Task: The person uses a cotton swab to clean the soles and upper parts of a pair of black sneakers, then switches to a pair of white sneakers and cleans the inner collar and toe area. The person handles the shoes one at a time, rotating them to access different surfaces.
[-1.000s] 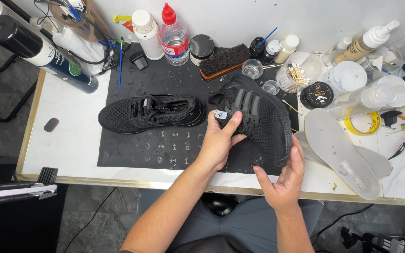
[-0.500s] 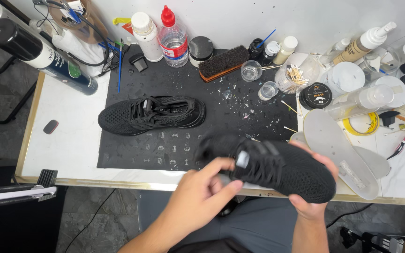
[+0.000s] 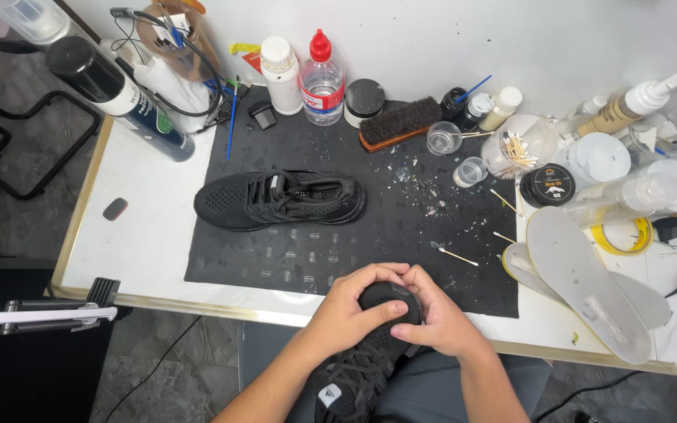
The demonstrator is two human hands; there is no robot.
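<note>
Black knit under both my palms: I've got the toe of a black sneaker (image 3: 370, 345) clamped at the bottom centre of the frame, heel end pointing down toward my lap, laces and tongue facing up at me. My left hand (image 3: 348, 309) wraps over the toe from the left, fingers curled tight; my right hand (image 3: 431, 313) closes on it from the right, thumb pressing onto the toe cap. Both hands are clenched on the shoe, touching each other over the front.

It hangs just off the near edge of the table (image 3: 150, 258), over my knees, not resting on the black mat (image 3: 401, 235).

By my reading, I'm working the toe area, pressing or checking the knit there. Whatever I do next wants a steady hold with one hand before the other lets go, since the shoe has nothing under it.

Further out: the second sneaker (image 3: 280, 200) lies on its side in the middle of the mat, well apart from my hands. A cotton swab (image 3: 456, 255) lies on the mat just above my right hand. Right of the frame, two pale insoles (image 3: 581, 274) overlap. Along the back, a bristle brush (image 3: 401, 123), a red-capped bottle (image 3: 323, 78), a white jar (image 3: 282, 74) and a dark round tin (image 3: 548, 185). Upper left, a big dark spray can (image 3: 119, 98) lies tilted.
</note>
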